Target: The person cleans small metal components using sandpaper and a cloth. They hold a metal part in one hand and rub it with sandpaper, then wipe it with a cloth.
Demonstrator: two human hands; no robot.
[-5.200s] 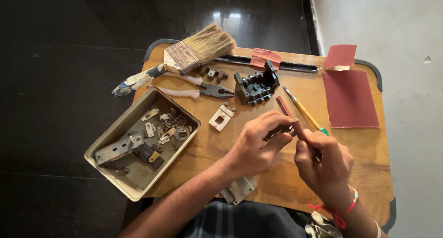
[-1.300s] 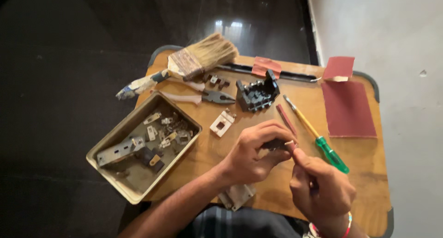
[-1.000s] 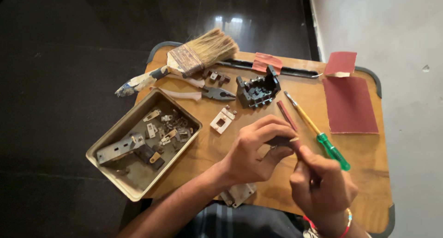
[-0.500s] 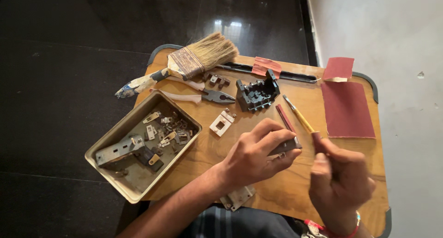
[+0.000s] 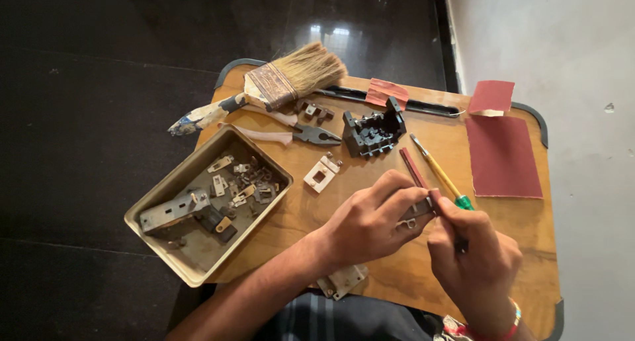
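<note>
Left grip [image 5: 370, 225] pinching one metal part [image 5: 415, 215]; right grip [image 5: 473, 258] clamped on thin tool; three sandpaper pieces.

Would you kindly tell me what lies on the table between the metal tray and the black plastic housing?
In the head view, a small white square part lies between the metal tray and black housing.

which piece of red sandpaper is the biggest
The flat sheet of sandpaper lying at the table's right edge; the two scraps along the far edge are much smaller, one curling.
</note>
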